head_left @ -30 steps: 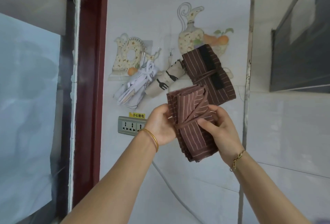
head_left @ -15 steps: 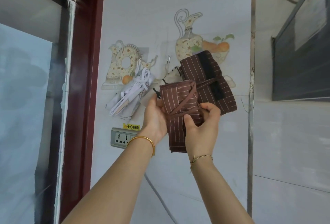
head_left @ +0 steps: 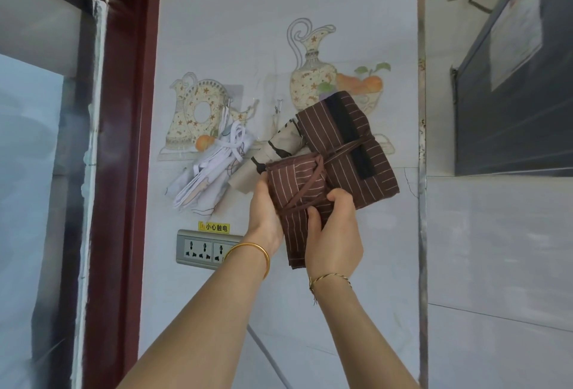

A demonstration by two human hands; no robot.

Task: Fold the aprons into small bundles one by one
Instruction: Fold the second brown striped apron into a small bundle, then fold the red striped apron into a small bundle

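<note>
Both hands clamp the folded brown striped apron (head_left: pixel 294 202), held up against the wall (head_left: pixel 217 32): left hand (head_left: pixel 263 218) round its nine o'clock edge, right hand (head_left: pixel 335 233) pinching at four o'clock, by the tie (head_left: pixel 305 195). It looks light, soft, likely to slump open; best gripped across the tie. A hung apron (head_left: pixel 356 147) sits just behind it at two o'clock. Left fingers and any hanging loop are hidden behind cloth.
</note>
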